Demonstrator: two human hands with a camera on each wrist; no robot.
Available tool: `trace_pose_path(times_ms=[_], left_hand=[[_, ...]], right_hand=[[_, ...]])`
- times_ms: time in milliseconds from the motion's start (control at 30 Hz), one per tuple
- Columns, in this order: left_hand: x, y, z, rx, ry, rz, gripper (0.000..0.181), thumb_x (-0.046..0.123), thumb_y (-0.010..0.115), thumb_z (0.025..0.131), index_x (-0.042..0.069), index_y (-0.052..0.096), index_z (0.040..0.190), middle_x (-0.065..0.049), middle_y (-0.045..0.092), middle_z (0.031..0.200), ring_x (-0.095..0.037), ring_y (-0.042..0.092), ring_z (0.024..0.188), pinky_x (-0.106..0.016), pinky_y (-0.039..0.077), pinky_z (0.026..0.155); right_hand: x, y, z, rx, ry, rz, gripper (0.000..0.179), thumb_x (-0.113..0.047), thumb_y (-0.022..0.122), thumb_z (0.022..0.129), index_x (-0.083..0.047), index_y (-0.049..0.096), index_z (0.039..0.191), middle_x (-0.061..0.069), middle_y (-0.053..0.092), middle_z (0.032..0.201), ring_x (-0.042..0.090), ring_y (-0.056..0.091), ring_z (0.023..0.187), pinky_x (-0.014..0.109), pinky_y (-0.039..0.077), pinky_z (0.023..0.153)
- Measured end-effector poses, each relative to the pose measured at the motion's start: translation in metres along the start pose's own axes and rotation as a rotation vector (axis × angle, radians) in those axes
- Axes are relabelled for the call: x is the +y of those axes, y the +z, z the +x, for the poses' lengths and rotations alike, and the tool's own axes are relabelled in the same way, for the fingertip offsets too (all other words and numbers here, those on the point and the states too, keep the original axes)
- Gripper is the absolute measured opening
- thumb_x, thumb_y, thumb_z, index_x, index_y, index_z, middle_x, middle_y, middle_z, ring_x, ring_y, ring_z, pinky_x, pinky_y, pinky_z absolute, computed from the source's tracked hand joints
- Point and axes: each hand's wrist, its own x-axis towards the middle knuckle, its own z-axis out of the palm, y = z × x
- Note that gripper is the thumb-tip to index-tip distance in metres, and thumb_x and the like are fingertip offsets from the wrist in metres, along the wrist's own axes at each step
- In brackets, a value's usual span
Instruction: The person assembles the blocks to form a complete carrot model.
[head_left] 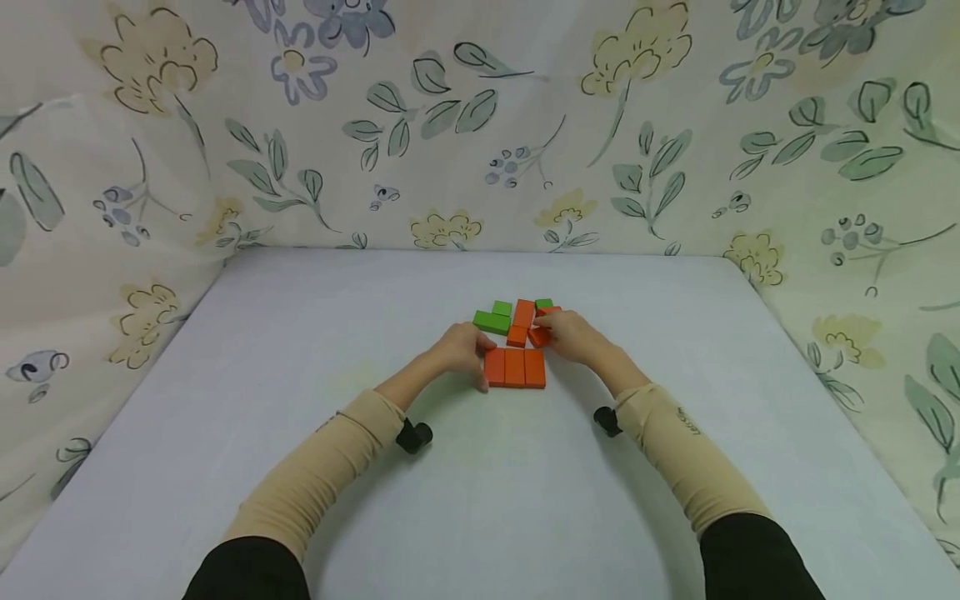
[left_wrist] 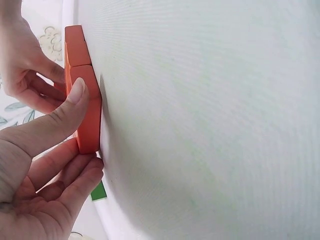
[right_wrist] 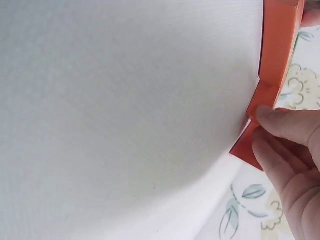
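Three orange blocks (head_left: 514, 367) lie side by side in a flat row on the table. My left hand (head_left: 461, 348) grips the left end of this row; in the left wrist view its thumb (left_wrist: 76, 95) presses the near face of an orange block (left_wrist: 89, 122), its fingers curling round the end. Beyond the row, my right hand (head_left: 573, 333) pinches a small angled orange block (head_left: 538, 337) between thumb and fingers. Another orange block (head_left: 553, 309) is partly hidden behind this hand. In the right wrist view an orange block (right_wrist: 245, 147) sits at the fingertips.
Left of the right hand stand a long orange block (head_left: 523, 312) and a short orange one (head_left: 517, 336). Green blocks (head_left: 491, 322) adjoin them on the left, and a small green block (head_left: 543, 304) is at the back. A floral cloth (head_left: 480, 183) surrounds the white table (head_left: 480, 500).
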Motion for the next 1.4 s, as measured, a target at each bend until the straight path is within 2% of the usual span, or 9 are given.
trace_pose_path(times_ms=[133, 367, 600, 733, 900, 1200, 1400], left_hand=[[-0.001, 0.001, 0.0, 0.003, 0.0, -0.016, 0.07, 0.01, 0.091, 0.064, 0.002, 0.063, 0.128, -0.01, 0.066, 0.121, -0.022, 0.057, 0.108, -0.033, 0.048, 0.092], [-0.003, 0.001, -0.001, 0.006, 0.016, -0.027, 0.069, 0.008, 0.091, 0.065, 0.0, 0.063, 0.127, -0.011, 0.066, 0.121, -0.021, 0.057, 0.105, -0.032, 0.049, 0.09], [-0.004, 0.002, -0.001, 0.002, 0.015, -0.035, 0.069, 0.007, 0.091, 0.065, 0.0, 0.063, 0.127, -0.011, 0.066, 0.122, -0.021, 0.057, 0.107, -0.032, 0.049, 0.091], [-0.003, 0.001, -0.001, -0.001, 0.017, -0.036, 0.069, 0.008, 0.091, 0.065, 0.001, 0.063, 0.128, -0.011, 0.066, 0.122, -0.021, 0.057, 0.105, -0.031, 0.049, 0.091], [-0.004, 0.0, 0.0, 0.002, 0.03, -0.024, 0.07, 0.008, 0.091, 0.064, 0.0, 0.063, 0.128, -0.011, 0.066, 0.122, -0.021, 0.058, 0.104, -0.031, 0.049, 0.09], [-0.003, -0.001, 0.0, -0.002, 0.038, -0.011, 0.07, 0.01, 0.092, 0.064, 0.001, 0.063, 0.127, -0.011, 0.066, 0.122, -0.021, 0.058, 0.104, -0.031, 0.048, 0.091], [-0.004, -0.001, 0.001, 0.002, 0.056, 0.001, 0.07, 0.011, 0.092, 0.063, 0.0, 0.064, 0.126, -0.012, 0.066, 0.122, -0.021, 0.059, 0.107, -0.031, 0.048, 0.092]], right_hand=[[0.004, -0.001, -0.003, 0.021, -0.008, -0.019, 0.025, 0.008, 0.061, 0.088, 0.011, 0.065, 0.112, 0.022, 0.067, 0.107, 0.034, 0.061, 0.099, 0.044, 0.05, 0.091], [0.008, -0.003, -0.011, 0.034, 0.085, 0.078, 0.025, 0.001, 0.064, 0.087, 0.008, 0.067, 0.111, 0.018, 0.067, 0.103, 0.03, 0.057, 0.091, 0.044, 0.05, 0.087], [0.007, -0.009, -0.028, 0.132, 0.042, 0.185, 0.028, -0.001, 0.072, 0.083, 0.006, 0.069, 0.11, 0.018, 0.068, 0.103, 0.031, 0.063, 0.095, 0.043, 0.052, 0.087], [-0.002, -0.009, -0.039, 0.093, 0.005, 0.267, 0.029, -0.003, 0.075, 0.082, 0.006, 0.069, 0.108, 0.017, 0.069, 0.105, 0.032, 0.065, 0.097, 0.043, 0.053, 0.086], [-0.017, -0.004, -0.049, 0.035, -0.068, 0.305, 0.029, -0.004, 0.076, 0.08, 0.005, 0.071, 0.107, 0.013, 0.071, 0.102, 0.029, 0.065, 0.093, 0.04, 0.054, 0.084], [-0.042, 0.009, -0.052, -0.057, -0.192, 0.298, 0.029, -0.005, 0.079, 0.077, 0.002, 0.072, 0.105, 0.006, 0.07, 0.099, 0.018, 0.061, 0.088, 0.031, 0.053, 0.08], [-0.053, 0.017, -0.05, -0.096, -0.205, 0.286, 0.027, -0.006, 0.08, 0.076, 0.0, 0.074, 0.102, 0.003, 0.07, 0.094, 0.015, 0.059, 0.085, 0.026, 0.051, 0.078]])
